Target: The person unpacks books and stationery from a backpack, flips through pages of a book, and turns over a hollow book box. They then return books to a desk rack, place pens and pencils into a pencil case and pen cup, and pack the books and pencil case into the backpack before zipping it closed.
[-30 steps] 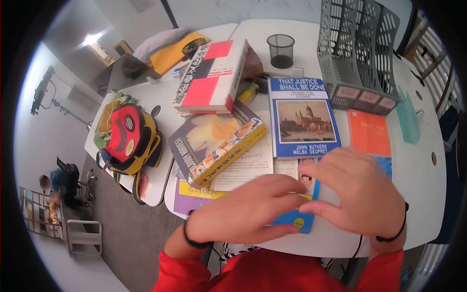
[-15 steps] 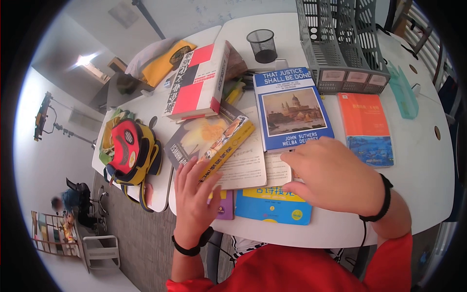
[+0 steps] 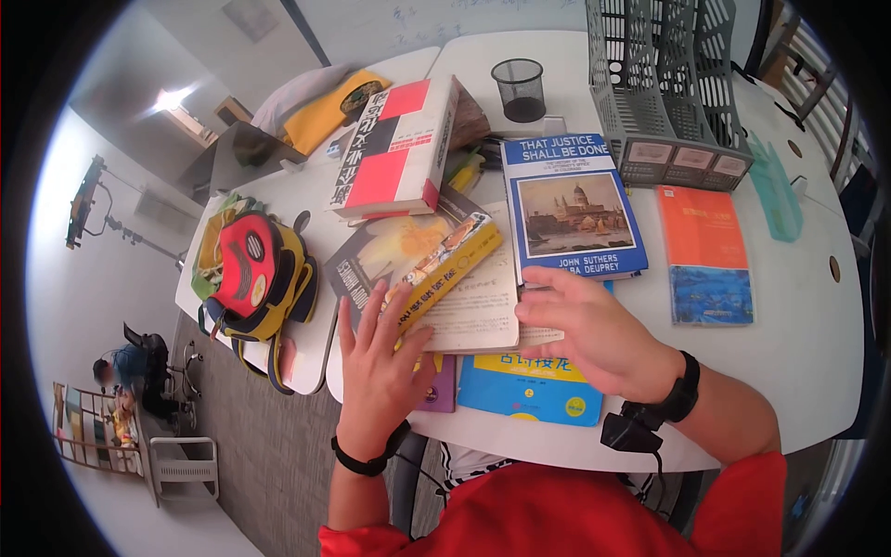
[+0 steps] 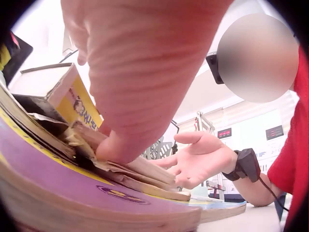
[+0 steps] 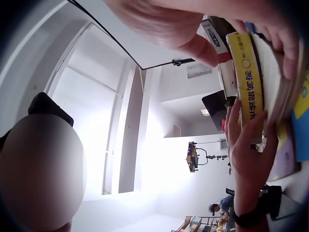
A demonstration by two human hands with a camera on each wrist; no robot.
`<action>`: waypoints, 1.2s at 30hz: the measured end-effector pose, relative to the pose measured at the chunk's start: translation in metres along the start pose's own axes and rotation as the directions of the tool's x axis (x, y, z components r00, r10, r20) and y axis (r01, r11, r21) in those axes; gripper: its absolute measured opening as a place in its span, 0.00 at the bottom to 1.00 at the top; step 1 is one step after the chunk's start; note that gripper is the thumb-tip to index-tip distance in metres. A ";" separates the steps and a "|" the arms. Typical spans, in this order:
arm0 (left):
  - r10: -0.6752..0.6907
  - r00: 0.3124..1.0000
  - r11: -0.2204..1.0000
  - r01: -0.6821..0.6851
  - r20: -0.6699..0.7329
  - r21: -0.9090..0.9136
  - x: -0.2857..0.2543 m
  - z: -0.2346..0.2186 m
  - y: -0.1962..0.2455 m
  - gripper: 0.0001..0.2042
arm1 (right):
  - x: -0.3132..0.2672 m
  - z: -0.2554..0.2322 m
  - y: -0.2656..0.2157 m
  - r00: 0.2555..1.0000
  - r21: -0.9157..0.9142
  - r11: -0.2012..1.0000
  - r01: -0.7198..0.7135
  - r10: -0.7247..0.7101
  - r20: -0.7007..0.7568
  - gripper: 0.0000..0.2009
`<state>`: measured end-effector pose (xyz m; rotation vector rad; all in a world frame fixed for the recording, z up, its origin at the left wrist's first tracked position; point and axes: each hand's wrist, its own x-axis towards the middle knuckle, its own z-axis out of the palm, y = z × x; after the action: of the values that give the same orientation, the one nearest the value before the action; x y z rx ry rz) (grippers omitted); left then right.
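Note:
My left hand rests with straight, spread fingers at the near end of a thick yellow-spined book, which lies aslant on a worn book with printed pages. In the left wrist view the left thumb presses on frayed page edges. My right hand is at the worn book's right side, its fingers extended along the edge and its palm turned inward. Just beyond those fingers lies the blue "That Justice Shall Be Done" book. A blue-and-yellow book and a purple book lie underneath.
A thick red-and-white book sits behind the yellow-spined one. Grey file holders, a mesh pen cup and an orange-and-blue book stand or lie farther off. A red-and-yellow backpack is at the left.
From close together at the front, my hands have parted. The left went onto the yellow-spined book; the right moved to the worn book's right side and turned its palm inward.

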<state>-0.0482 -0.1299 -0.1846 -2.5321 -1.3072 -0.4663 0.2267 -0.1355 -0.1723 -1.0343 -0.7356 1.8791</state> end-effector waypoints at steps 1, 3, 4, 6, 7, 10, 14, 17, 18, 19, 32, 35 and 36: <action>0.022 0.999 1.000 -0.022 -0.037 -0.001 0.001 -0.002 -0.002 0.15 | 0.002 -0.003 0.001 1.000 0.022 1.000 -0.015 0.014 0.009 0.33; 0.035 0.994 0.999 -0.032 -0.101 0.028 0.001 -0.007 -0.004 0.14 | 0.004 -0.008 0.000 1.000 0.042 0.999 -0.023 0.022 0.010 0.29; 0.042 0.986 0.998 -0.033 -0.159 0.061 0.002 -0.011 -0.005 0.12 | 0.005 -0.007 -0.001 1.000 0.030 1.000 -0.009 0.009 0.018 0.23; 0.052 0.964 0.996 -0.031 -0.259 0.085 0.007 -0.026 -0.007 0.10 | 0.005 -0.007 0.000 1.000 0.015 1.000 0.004 -0.004 0.019 0.19; 0.011 0.962 1.000 -0.011 -0.275 0.000 0.005 -0.034 -0.012 0.10 | 0.006 -0.008 0.002 0.999 0.065 0.997 -0.029 0.026 0.047 0.17; -0.315 0.867 0.916 0.169 -0.387 -0.365 -0.012 -0.044 -0.012 0.07 | 0.004 -0.011 0.016 0.995 0.095 0.994 -0.050 0.041 0.086 0.18; -0.456 0.797 0.799 0.170 -0.396 -0.577 -0.015 -0.078 0.003 0.10 | -0.012 0.011 0.025 0.956 0.119 0.964 -0.237 0.210 0.203 0.20; -0.489 0.769 0.785 0.182 -0.412 -0.593 -0.011 -0.086 0.012 0.12 | -0.023 0.022 0.016 0.963 0.199 0.951 -0.237 0.203 0.175 0.21; -0.498 0.738 0.788 0.166 -0.455 -0.593 -0.008 -0.086 0.016 0.13 | -0.029 0.024 0.010 0.976 0.225 0.953 -0.203 0.179 0.123 0.21; -0.484 0.737 0.795 0.145 -0.472 -0.589 -0.008 -0.086 0.014 0.14 | -0.033 0.023 0.003 0.978 0.225 0.954 -0.196 0.175 0.113 0.21; 0.503 0.623 0.716 -0.688 -0.599 -0.114 0.100 -0.079 0.114 0.12 | -0.059 -0.098 -0.068 0.966 0.586 0.800 0.129 -0.234 0.107 0.20; 0.535 0.683 0.679 -0.698 -0.496 -0.229 0.087 -0.051 0.129 0.15 | -0.057 -0.114 -0.076 0.925 0.412 0.837 0.361 -0.378 -0.043 0.19; 0.546 0.721 0.665 -0.683 -0.426 -0.303 0.084 -0.044 0.132 0.16 | -0.055 -0.116 -0.077 0.866 0.212 0.843 0.495 -0.458 -0.203 0.20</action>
<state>0.0989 -0.1584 -0.1216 -2.8805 -0.1584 -1.0227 0.3742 -0.1373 -0.1468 -0.7261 -0.5784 1.4027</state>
